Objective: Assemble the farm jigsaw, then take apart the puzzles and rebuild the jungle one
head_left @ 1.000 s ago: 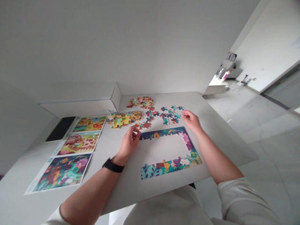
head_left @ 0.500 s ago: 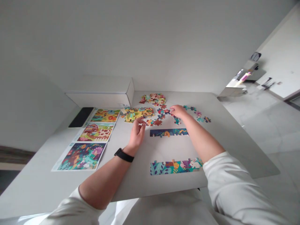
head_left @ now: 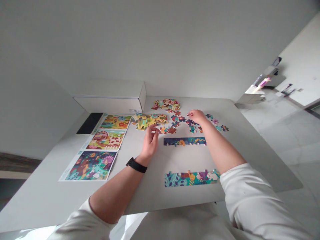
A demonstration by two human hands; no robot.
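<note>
My left hand (head_left: 150,141), with a black band on its wrist, rests on the table beside the loose yellow puzzle pieces (head_left: 145,122). Its fingers are loosely curled and the thumb is apart, with nothing visibly held. Over the dark blue and red puzzle pieces (head_left: 191,125), my right hand (head_left: 197,116) pinches a small dark puzzle piece (head_left: 188,114), mostly hidden by the fingertips. A joined dark blue puzzle strip (head_left: 185,141) lies nearer to me, its right end close to my right forearm. Closer still is a joined teal puzzle strip (head_left: 191,178) with leaves and a white rabbit.
Three picture sheets (head_left: 90,165) lie at the left, below a black phone (head_left: 90,123). A white box (head_left: 110,104) stands against the wall. More pieces form a pile (head_left: 167,104) at the back, and several teal pieces (head_left: 220,127) lie at the right.
My right hand has shifted slightly right over the pieces, with its fingertips pinched. The left hand stays nearly in place. The whole view has slid a little.
</note>
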